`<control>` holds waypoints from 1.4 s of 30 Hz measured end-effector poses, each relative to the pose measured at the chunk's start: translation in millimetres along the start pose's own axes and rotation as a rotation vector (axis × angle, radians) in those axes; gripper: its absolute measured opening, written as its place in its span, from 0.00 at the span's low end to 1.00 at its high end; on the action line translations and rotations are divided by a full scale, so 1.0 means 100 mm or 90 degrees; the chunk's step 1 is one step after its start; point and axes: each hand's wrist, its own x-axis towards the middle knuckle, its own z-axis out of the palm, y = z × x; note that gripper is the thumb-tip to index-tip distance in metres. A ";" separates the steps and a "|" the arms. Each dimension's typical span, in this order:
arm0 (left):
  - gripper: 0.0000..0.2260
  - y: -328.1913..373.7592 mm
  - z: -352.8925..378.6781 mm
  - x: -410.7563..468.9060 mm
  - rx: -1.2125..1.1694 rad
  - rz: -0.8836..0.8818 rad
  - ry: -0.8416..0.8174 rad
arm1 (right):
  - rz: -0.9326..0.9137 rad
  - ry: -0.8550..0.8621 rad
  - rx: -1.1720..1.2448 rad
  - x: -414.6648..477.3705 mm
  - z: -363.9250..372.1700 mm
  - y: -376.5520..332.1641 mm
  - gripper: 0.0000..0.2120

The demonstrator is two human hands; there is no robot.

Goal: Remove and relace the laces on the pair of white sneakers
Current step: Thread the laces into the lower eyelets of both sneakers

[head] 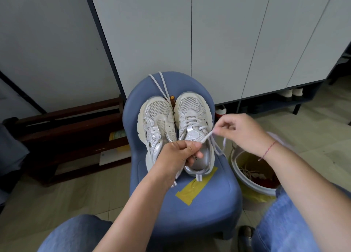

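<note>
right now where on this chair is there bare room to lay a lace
Bare: blue chair seat between the yellow tape and the front edge; backrest right of the loose lace. Crowded: mid-seat, where left sneaker and right sneaker sit, left hand and right hand pinching a taut lace.

Blue jeans (76, 234), red string bracelet (269, 148) on right wrist.

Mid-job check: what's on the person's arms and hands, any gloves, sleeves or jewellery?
No gloves or sleeves; both forearms are bare. The left hand wears nothing visible. The right hand has a thin red string bracelet at the wrist, with a loose end hanging.
</note>
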 end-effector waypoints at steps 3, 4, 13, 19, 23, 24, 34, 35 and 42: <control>0.07 0.01 -0.03 0.02 -0.009 -0.011 0.001 | 0.097 0.187 -0.015 0.05 -0.16 0.14 0.06; 0.07 0.02 -0.03 0.02 -0.009 -0.011 -0.002 | 0.125 0.221 -0.030 0.05 -0.18 0.18 0.06; 0.11 0.01 0.02 0.00 0.011 0.045 0.032 | -0.055 -0.201 0.146 -0.12 0.24 -0.17 0.08; 0.12 -0.07 0.08 0.04 -0.041 0.026 0.116 | -0.047 -0.079 0.113 0.00 0.24 -0.08 0.02; 0.11 -0.18 0.21 0.08 -0.275 -0.150 0.165 | -0.002 0.038 0.112 0.11 0.17 0.01 0.05; 0.12 -0.18 0.24 0.09 -0.349 -0.208 0.160 | 0.012 0.053 0.104 0.15 0.16 0.04 0.05; 0.05 -0.21 0.32 0.45 -0.743 -0.226 0.159 | 0.041 0.068 0.026 0.43 0.45 0.08 0.02; 0.04 -0.23 0.33 0.46 -0.744 -0.227 0.154 | 0.045 0.070 0.012 0.44 0.46 0.08 0.02; 0.05 -0.26 0.33 0.48 -0.702 -0.229 0.143 | 0.054 0.057 -0.024 0.47 0.44 0.10 0.05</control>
